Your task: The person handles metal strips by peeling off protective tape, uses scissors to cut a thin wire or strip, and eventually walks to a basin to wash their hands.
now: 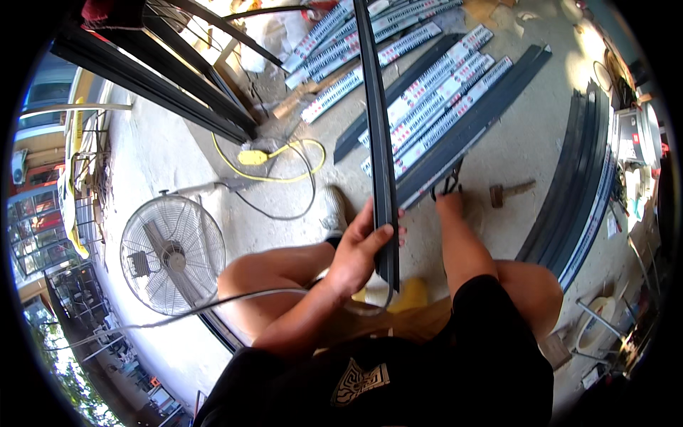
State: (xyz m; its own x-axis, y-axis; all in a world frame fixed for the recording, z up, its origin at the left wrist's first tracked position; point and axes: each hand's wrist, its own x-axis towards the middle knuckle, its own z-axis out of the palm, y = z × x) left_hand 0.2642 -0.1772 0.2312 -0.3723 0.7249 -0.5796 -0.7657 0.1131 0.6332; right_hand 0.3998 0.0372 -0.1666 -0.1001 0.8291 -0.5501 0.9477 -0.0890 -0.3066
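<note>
Round caged fan (173, 256), looped yellow cord (274, 179), hammer (497, 196) lying on concrete floor (274, 235)

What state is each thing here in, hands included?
Dark profile: gripped near one end
Left hand: closed around it
Right hand: holding a black-handled tool, too small to tell whether open
Fan: caged; running or not, cannot tell
Hammer: lying on the floor
Yellow cord: looped
White-faced strips: lying flat

Long dark profile (380, 135) gripped by left hand (361, 249); black tool (457, 178) held in right hand (447, 199); hammer (497, 196) seen on concrete floor (530, 146).
</note>
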